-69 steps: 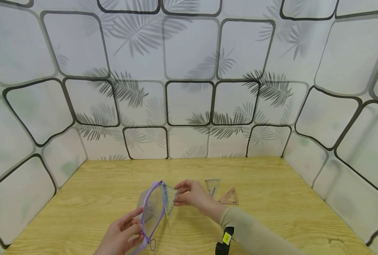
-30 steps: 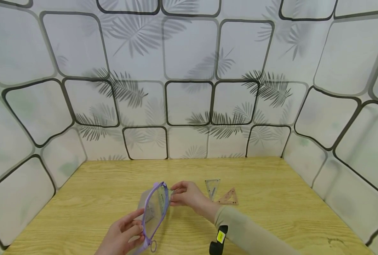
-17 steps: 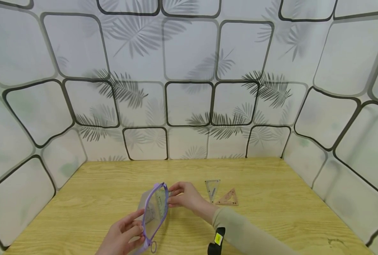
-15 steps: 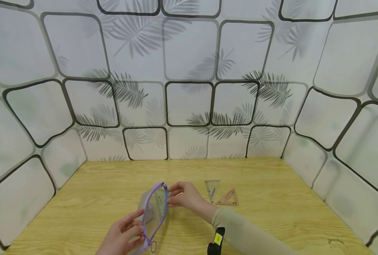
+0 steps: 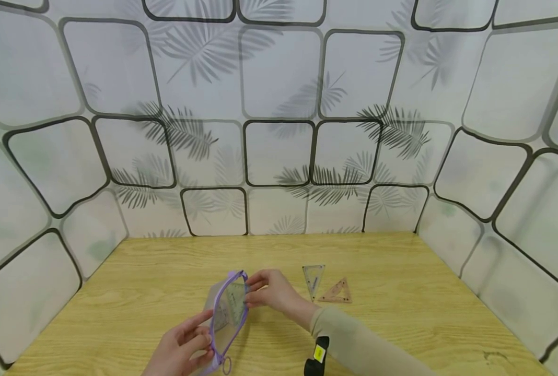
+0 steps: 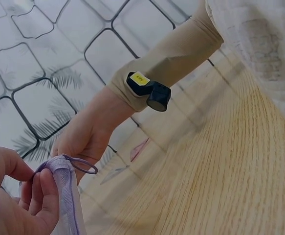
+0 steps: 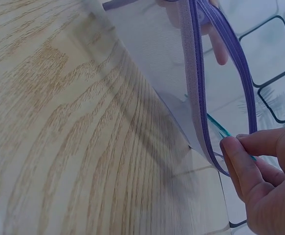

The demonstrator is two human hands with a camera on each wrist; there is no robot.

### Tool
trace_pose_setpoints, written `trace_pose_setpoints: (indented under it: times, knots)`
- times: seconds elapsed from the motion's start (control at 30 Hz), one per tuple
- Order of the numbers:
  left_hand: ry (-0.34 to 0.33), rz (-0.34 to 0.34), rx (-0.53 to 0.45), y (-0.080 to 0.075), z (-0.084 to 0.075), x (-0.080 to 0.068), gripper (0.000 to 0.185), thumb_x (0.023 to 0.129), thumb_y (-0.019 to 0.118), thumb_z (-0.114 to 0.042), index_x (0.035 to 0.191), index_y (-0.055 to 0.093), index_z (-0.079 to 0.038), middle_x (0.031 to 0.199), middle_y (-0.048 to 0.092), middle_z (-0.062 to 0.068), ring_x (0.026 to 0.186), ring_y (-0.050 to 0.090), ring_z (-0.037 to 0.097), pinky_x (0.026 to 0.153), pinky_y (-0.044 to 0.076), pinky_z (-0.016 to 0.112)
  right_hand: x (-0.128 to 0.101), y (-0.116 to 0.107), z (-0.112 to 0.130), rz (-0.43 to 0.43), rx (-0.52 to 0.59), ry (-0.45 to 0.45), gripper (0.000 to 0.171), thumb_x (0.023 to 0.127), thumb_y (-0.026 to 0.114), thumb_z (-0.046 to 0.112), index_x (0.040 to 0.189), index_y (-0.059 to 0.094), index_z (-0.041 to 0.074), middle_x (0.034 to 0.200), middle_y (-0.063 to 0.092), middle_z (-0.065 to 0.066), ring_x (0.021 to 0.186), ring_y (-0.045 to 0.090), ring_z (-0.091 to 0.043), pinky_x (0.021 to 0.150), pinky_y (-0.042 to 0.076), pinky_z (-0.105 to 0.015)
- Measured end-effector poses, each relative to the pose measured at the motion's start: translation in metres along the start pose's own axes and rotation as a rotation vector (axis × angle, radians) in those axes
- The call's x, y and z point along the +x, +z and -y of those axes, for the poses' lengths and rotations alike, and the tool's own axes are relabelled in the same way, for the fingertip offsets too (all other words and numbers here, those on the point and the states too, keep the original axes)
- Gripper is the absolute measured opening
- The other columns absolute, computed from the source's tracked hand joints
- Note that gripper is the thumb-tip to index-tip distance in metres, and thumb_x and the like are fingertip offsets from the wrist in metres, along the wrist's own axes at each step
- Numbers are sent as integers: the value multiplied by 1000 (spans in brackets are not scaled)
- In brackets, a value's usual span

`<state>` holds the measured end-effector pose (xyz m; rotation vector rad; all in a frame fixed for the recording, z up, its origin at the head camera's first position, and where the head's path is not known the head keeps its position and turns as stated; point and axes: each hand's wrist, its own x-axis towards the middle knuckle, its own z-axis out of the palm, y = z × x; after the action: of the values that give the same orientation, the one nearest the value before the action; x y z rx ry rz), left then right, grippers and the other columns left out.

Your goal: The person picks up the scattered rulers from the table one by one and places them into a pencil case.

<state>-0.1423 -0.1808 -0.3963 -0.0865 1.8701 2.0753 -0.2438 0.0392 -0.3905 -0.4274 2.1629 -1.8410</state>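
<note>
**Ruler half inside the pouch, both hands on it**

Your right hand (image 5: pixel 271 291) has its fingertips (image 7: pixel 240 152) pressed together in a pinch on the greenish transparent ruler (image 5: pixel 235 303), right at the pouch's purple zipper rim. The ruler sits at 9 o'clock from those fingertips, most of it already inside the open mouth, with only its edge caught between thumb and forefinger.

Your left hand (image 5: pixel 180 350) curls its fingers round the near end of the mesh zipper pouch (image 5: pixel 222 318), pinching the rim beside the ring pull (image 6: pixel 81 165) and holding the pouch up off the wooden table (image 5: pixel 401 313), mouth facing 3 o'clock.

At 3 o'clock from your right hand, well apart from it, a clear triangle (image 5: pixel 313 275) and a pink triangle (image 5: pixel 337 292) lie flat, just beside each other.
</note>
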Motion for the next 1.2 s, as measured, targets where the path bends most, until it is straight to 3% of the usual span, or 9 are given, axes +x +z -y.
trace_pose_setpoints:
  times: [0.37, 0.47, 0.6, 0.73, 1.03, 1.2]
  knots:
    - [20, -1, -2, 0, 3, -1, 73, 94, 58, -4, 153, 18, 11, 92, 59, -1, 83, 55, 11, 76, 57, 26, -2, 2, 2, 3, -5, -3, 33, 84, 70, -7, 115, 61, -12, 96, 61, -15, 74, 70, -17, 76, 62, -38]
    - [23, 1, -3, -1, 4, -1, 73, 94, 59, -5, 153, 18, 11, 92, 59, -2, 83, 56, 11, 76, 57, 26, -3, 2, 0, -6, -103, -27, 33, 83, 74, -2, 114, 64, -9, 96, 64, -13, 73, 68, -15, 70, 62, -37]
    - [22, -4, -5, -1, 4, -1, 73, 94, 59, -4, 153, 18, 11, 92, 59, -2, 83, 57, 11, 76, 57, 27, -5, 1, -1, -34, -327, -95, 33, 81, 79, 11, 111, 68, 0, 99, 69, -11, 75, 60, -11, 63, 57, -30]
    - [16, -10, -13, -1, 3, 0, 73, 94, 59, -4, 153, 18, 10, 92, 60, -1, 83, 58, 12, 76, 57, 27, -6, 0, -2, -53, -440, -141, 33, 81, 81, 19, 109, 69, 7, 100, 69, -9, 80, 55, -11, 66, 48, -23]
    - [14, -13, -5, -1, 3, 0, 73, 94, 59, -4, 153, 19, 11, 92, 60, -1, 83, 58, 13, 77, 57, 28, -7, -3, -2, -51, -460, -159, 33, 81, 81, 21, 110, 69, 12, 102, 68, -7, 84, 55, -11, 72, 48, -23]
    - [17, -10, -2, -1, 3, 1, 74, 94, 59, -4, 153, 18, 11, 91, 60, -1, 82, 58, 13, 76, 57, 28, -6, -6, -4, -62, -465, -165, 38, 80, 81, 25, 113, 68, 11, 105, 67, -9, 93, 59, -21, 76, 48, -25]
